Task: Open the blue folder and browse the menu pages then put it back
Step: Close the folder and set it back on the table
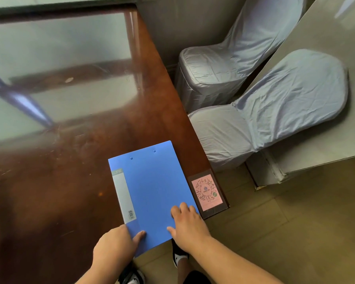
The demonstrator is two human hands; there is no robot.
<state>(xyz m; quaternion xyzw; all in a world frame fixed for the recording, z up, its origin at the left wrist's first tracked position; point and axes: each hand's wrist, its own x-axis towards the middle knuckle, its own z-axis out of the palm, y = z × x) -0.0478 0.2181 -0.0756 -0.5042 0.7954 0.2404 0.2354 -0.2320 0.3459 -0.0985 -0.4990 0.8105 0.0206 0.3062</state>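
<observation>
You get soft, even daylight with pale window glare washing across the glossy table [55, 181] (strongest at upper left), faint shadows, and wide-angle bending at the edges.

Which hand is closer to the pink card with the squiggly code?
Right. The right hand lies flat on the blue folder just beside the pink card; the left hand grips the folder's far corner.

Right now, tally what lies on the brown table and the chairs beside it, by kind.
Blue plastic folder, closed: 1
Pink QR-code card in a dark frame: 1
Chairs in grey fabric covers: 2
Total: 4
</observation>
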